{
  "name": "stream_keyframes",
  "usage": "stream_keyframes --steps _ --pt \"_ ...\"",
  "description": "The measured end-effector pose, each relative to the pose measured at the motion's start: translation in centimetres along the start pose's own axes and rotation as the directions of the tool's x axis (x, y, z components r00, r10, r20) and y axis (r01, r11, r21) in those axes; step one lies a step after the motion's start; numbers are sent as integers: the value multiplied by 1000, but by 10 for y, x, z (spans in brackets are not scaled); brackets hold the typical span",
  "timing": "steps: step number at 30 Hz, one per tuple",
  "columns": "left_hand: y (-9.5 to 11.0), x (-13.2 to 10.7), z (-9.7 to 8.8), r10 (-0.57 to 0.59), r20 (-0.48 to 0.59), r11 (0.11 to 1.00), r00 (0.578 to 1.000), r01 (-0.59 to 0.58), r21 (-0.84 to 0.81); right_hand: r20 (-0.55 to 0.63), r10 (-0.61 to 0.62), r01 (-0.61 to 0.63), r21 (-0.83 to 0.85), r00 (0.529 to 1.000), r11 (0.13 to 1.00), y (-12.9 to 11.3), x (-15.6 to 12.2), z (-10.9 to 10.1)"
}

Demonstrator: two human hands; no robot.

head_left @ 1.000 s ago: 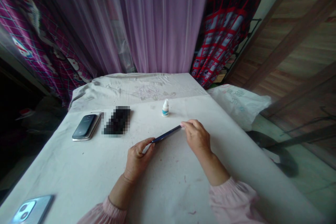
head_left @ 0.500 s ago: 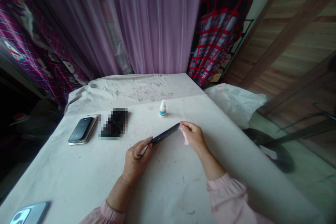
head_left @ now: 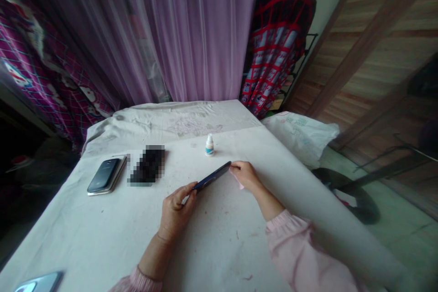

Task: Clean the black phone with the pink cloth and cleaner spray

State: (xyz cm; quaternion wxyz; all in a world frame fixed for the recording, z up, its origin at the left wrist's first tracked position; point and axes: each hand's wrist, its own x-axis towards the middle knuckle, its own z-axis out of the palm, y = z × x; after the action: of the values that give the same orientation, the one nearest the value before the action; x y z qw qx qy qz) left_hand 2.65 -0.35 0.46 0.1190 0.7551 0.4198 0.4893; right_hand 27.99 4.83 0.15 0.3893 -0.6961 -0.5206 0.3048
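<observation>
A dark, thin smartphone (head_left: 212,177) is held up at a tilt over the white-covered table. My left hand (head_left: 178,207) is closed on its near left end, thumb and fingers pinching the edges. At the far right end, my right hand (head_left: 244,174) pinches a small pink cloth (head_left: 237,179) against the phone's edge. Just beyond the phone stands a small white bottle (head_left: 210,146) with a blue label, upright. The phone is seen nearly edge-on, so most of its face is hidden.
On the left, a dark phone (head_left: 103,175) lies on top of a lighter one. Beside them is a pixelated dark object (head_left: 148,165). A light blue phone (head_left: 41,283) lies at the near left corner. A white plastic bag (head_left: 301,134) is beyond the table's right edge.
My view has shifted slightly, so most things sit a little lower and further left. Both hands keep hold of the phone and cloth; the cloth now hangs more slanted.
</observation>
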Motion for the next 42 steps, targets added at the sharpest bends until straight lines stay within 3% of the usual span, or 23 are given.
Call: stream_keyframes --steps 5,14,19,22,24,26,30,33,38,42 --pt "-1 -1 0 -13 10 1000 1000 13 -7 -13 -72 72 44 997 996 -5 1 -2" --pt "-4 -4 -2 -50 2 999 999 50 -3 71 -162 152 132 984 980 7 0 11" --pt "-8 -6 -3 -120 -15 992 993 119 -43 -5 -261 258 189 965 948 -5 -12 -2" --pt "-8 -4 2 -138 22 989 990 139 -51 -110 -461 470 82 881 879 -29 -26 -26" --pt "-5 -1 8 -137 65 990 988 138 -18 -125 -621 619 -58 774 783 -49 -36 -44" --pt "0 2 15 -115 100 993 988 113 28 -98 -753 728 -202 650 655 -67 -45 -58" --pt "19 9 25 -4 125 997 992 -5 71 39 -851 793 -387 523 470 -84 -58 -69" --pt "36 14 23 20 115 999 993 -25 46 103 -868 819 -400 486 412 -82 -63 -67" --pt "63 29 13 30 6 996 1000 -30 -87 116 -881 845 -364 458 392 -77 -64 -70" --pt "76 42 14 26 -12 986 1000 -28 -166 88 -876 832 -371 474 413 -78 -65 -72"
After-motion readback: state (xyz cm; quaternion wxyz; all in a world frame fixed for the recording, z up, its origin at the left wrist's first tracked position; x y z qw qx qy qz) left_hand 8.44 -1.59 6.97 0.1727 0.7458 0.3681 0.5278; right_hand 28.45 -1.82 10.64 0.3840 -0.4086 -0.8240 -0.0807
